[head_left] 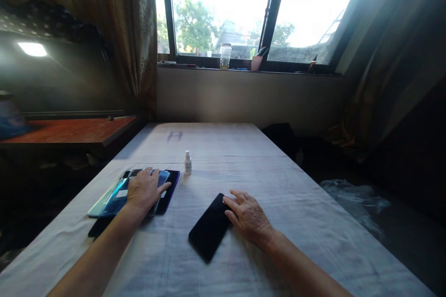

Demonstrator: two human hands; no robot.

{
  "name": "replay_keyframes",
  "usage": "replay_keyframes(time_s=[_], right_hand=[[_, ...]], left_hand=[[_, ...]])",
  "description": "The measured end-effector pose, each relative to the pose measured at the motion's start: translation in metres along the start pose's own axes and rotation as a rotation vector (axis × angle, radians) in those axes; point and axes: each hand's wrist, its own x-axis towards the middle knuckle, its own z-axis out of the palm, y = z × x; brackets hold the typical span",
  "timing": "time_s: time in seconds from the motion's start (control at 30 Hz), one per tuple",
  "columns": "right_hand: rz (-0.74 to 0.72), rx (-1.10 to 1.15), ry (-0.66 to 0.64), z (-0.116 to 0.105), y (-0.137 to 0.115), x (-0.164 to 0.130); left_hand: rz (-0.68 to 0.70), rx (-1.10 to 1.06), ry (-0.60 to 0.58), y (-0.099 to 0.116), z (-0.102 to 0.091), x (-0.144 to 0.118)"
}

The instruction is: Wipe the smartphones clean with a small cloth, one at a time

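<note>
My left hand (144,189) lies flat, fingers spread, on a row of several phones (114,197) laid side by side on the left of the cloth-covered table (285,195). Those phones show blue, teal and dark backs. My right hand (245,216) rests on the right edge of a single black phone (210,227) lying at an angle in the middle, fingertips on its upper corner. A small white spray bottle (188,163) stands upright just behind the phone row, apart from both hands.
A wooden shelf (73,131) runs along the left beside the table. The window sill behind holds a clear jar (225,56) and a pink cup (256,62). Curtains hang at both sides. Dark clutter and plastic (355,197) lie right of the table.
</note>
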Motion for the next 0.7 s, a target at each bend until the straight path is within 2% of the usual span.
replay_keyframes(time_s=[0.07,0.17,0.23,0.3,0.4,0.53,0.63,0.7], right_hand=[[-0.014,0.017,0.029,-0.001,0.005,0.001],[-0.024,0.047,0.068,-0.003,0.011,0.001],[-0.043,0.071,0.066,-0.004,0.013,0.001],[-0.062,0.075,0.046,-0.005,0.014,0.002],[-0.064,0.036,0.007,-0.007,0.013,0.005],[-0.022,-0.018,-0.05,-0.01,0.015,0.01],[0.024,-0.033,-0.059,-0.008,0.017,0.01],[0.041,-0.021,-0.041,-0.005,0.019,0.007]], left_hand=[[0.111,-0.068,-0.021,0.013,0.01,-0.023],[0.265,-0.174,-0.12,0.036,0.034,-0.07],[0.339,-0.215,-0.165,0.048,0.051,-0.099],[0.391,-0.244,-0.183,0.055,0.063,-0.117],[0.425,-0.265,-0.189,0.058,0.07,-0.121],[0.447,-0.267,-0.201,0.059,0.072,-0.107],[0.444,-0.251,-0.213,0.054,0.08,-0.103],[0.448,-0.216,-0.181,0.047,0.088,-0.106]])
